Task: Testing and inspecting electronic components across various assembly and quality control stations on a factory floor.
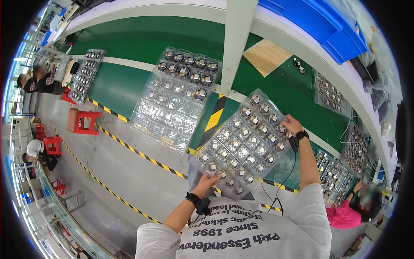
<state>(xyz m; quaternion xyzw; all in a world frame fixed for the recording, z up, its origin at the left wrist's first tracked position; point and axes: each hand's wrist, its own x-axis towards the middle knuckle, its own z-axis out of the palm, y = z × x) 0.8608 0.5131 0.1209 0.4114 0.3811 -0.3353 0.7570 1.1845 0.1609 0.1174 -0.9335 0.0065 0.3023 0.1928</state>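
Note:
Tilted in front of my body is a clear plastic tray (239,146) filled with rows of small round silver-and-black parts bearing white labels. My left hand (206,185) is closed on its near left edge, thumb over the top. At the far right edge my right hand (292,125) grips the same tray, fingers curled round the rim. Both wrists wear black bands, and a dark cable hangs by the right one. To the left, a second clear tray (166,113) lies on the green bench, with dark round parts mostly in its far rows.
A white post (237,47) rises behind the held tray. Beyond it lie a brown paper sheet (266,57) and loose round parts (298,65). A blue bin (319,23) sits on the shelf above. A pink-clad person (345,216) works at right; red stools (87,122) stand left.

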